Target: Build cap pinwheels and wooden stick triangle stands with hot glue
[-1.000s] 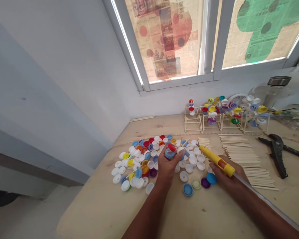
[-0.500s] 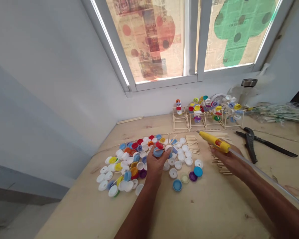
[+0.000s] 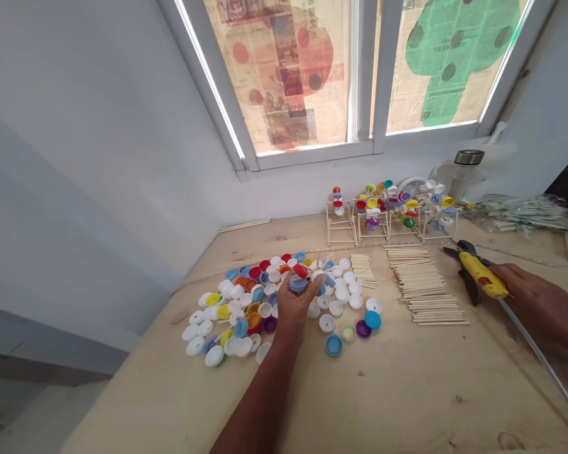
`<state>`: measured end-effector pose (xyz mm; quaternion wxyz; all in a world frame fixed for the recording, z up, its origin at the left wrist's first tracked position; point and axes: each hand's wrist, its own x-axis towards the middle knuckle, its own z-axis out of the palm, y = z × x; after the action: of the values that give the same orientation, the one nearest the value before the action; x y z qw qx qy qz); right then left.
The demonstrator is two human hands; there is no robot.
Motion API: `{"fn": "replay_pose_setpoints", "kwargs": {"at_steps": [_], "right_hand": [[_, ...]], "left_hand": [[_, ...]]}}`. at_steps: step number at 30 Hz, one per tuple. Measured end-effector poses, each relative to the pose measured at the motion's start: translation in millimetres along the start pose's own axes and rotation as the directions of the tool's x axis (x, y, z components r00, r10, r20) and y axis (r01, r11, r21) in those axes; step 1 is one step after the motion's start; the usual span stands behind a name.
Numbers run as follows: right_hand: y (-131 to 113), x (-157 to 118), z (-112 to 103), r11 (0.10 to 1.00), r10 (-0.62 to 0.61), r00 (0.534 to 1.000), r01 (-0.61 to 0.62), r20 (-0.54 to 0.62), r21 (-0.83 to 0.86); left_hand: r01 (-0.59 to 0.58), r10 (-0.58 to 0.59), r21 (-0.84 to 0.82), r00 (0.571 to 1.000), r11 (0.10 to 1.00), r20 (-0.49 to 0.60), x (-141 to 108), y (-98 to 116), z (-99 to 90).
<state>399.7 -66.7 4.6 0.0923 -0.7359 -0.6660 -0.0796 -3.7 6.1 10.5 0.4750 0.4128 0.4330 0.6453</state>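
My left hand [image 3: 294, 309] is closed on a small assembly of bottle caps and sticks [image 3: 298, 282], with red, blue and white caps showing. It is over the right part of a spread of loose caps [image 3: 240, 327]. On the right, my right hand [image 3: 530, 296] is wrapped round a yellow glue gun [image 3: 483, 275], its nozzle pointing up and left, beside the black pliers [image 3: 468, 290]. Between the hands lie rows of thin wooden sticks [image 3: 419, 277] and a shorter bundle of sticks [image 3: 362, 271].
Stick frames with coloured cap wheels [image 3: 373, 221] stand at the back, near a small white fan [image 3: 411, 185] and a glass bottle [image 3: 464, 176]. A plastic bag of sticks [image 3: 520, 213] lies at the back right. A twisted cord crosses the table.
My right hand has moved right with the glue gun, from over the stick rows to beside the pliers, uncovering the sticks. My left hand still holds the cap assembly in nearly the same place.
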Motion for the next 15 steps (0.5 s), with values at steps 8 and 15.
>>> {"fn": "replay_pose_setpoints", "kwargs": {"at_steps": [8,15], "right_hand": [[39.7,15.3,29.2,0.999,-0.046,0.997,0.045,0.07,0.015],[79.2,22.2,36.0,0.963,-0.263,0.965,0.264,0.012,-0.053]], "left_hand": [[-0.007,0.007,-0.017,1.0,1.0,-0.018,0.6,0.4,-0.2],[0.011,-0.01,-0.055,1.0,0.998,0.021,3.8,-5.7,-4.0]]}}
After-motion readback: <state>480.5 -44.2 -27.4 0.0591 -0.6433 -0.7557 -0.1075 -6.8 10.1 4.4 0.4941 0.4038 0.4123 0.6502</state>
